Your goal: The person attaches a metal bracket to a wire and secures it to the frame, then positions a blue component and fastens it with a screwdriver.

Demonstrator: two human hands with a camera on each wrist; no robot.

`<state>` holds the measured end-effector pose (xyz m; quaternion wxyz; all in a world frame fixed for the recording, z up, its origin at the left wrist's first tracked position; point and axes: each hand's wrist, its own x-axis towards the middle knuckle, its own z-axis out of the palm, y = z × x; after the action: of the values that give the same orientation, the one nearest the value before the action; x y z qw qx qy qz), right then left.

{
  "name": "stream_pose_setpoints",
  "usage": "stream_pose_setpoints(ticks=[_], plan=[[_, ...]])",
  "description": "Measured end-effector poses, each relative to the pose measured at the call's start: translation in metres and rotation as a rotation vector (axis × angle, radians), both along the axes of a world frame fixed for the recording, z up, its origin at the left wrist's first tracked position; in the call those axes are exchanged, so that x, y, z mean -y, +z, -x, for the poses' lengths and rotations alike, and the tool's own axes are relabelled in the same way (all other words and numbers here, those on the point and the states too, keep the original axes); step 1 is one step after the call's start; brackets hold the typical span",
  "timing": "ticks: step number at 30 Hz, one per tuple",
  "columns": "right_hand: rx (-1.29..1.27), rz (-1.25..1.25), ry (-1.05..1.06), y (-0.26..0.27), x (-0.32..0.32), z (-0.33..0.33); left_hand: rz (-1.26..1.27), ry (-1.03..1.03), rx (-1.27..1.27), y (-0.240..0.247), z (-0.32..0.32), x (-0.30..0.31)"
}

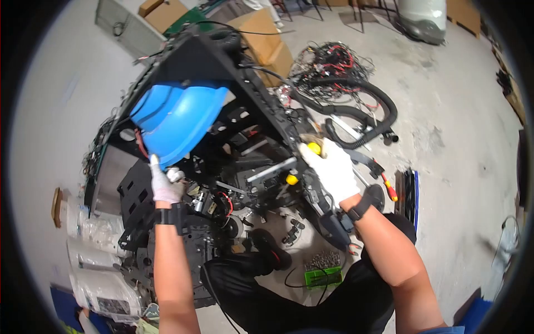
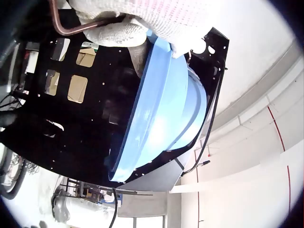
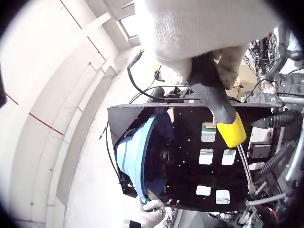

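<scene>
My right hand (image 1: 334, 170), in a white knit glove, grips a screwdriver (image 3: 230, 128) with a black and yellow handle. Its metal shaft points down into the black frame (image 3: 190, 164), the tip among parts near the frame's edge. The gloved left hand (image 1: 167, 185) pinches the lower rim of a large blue bowl-shaped part (image 1: 186, 125), which sits tilted against the black frame. A bent brownish rod (image 2: 59, 23) passes beneath the left fingers in the left wrist view. Much of the left palm is out of that view.
Tangled cables (image 1: 336, 64) and a thick black hose (image 1: 389, 108) lie on the floor beyond the frame. A red-and-yellow screwdriver (image 1: 391, 189) is right of my hand. Between my legs stands a green box (image 1: 322, 278) of screws. Bubble-wrapped items (image 1: 105, 278) lie at left.
</scene>
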<state>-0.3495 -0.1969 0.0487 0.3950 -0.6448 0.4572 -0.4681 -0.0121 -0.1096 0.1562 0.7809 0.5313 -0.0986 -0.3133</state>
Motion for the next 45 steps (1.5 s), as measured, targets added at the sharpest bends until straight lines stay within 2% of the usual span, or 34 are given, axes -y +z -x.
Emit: stream_pose_setpoints(ticks=[1, 4, 7, 11, 16, 19, 20, 23, 28, 33, 38, 42, 45], plan=[[0.054, 0.013, 0.025, -0.001, 0.000, -0.002, -0.003, 0.052, 0.020, 0.000, 0.003, 0.001], [0.061, 0.031, 0.058, 0.002, -0.001, -0.005, 0.037, 0.016, -0.022, -0.002, 0.000, 0.000], [0.231, -0.064, 0.113, -0.010, 0.001, -0.011, 0.033, 0.040, -0.014, -0.003, 0.003, 0.000], [0.323, -0.156, 0.140, -0.020, 0.005, -0.012, 0.032, -0.010, -0.047, -0.009, -0.005, 0.003], [0.337, -0.173, 0.148, -0.053, 0.011, -0.011, 0.020, -0.047, 0.004, -0.009, -0.005, 0.003], [0.490, -0.308, 0.216, -0.066, 0.010, -0.009, 0.008, -0.079, 0.025, -0.008, -0.006, 0.002], [0.470, -0.333, 0.209, -0.072, 0.011, -0.007, 0.003, -0.086, 0.026, -0.010, -0.009, 0.003], [0.537, -0.431, 0.199, -0.056, -0.002, -0.010, -0.017, -0.091, 0.027, -0.009, -0.007, 0.004], [0.452, -0.479, 0.226, -0.046, -0.010, -0.018, -0.027, -0.082, 0.012, -0.007, -0.005, 0.005], [0.477, -0.483, 0.288, -0.045, -0.019, -0.019, -0.010, -0.100, 0.016, -0.007, -0.004, 0.004], [0.556, -0.534, 0.265, -0.027, -0.033, -0.014, -0.032, -0.122, 0.020, -0.006, -0.005, 0.004], [0.452, -0.554, 0.245, -0.017, -0.047, -0.010, -0.016, -0.159, 0.019, -0.006, -0.004, 0.002], [0.465, -0.558, 0.231, -0.027, -0.052, -0.007, 0.007, -0.196, -0.007, -0.004, -0.004, -0.001]])
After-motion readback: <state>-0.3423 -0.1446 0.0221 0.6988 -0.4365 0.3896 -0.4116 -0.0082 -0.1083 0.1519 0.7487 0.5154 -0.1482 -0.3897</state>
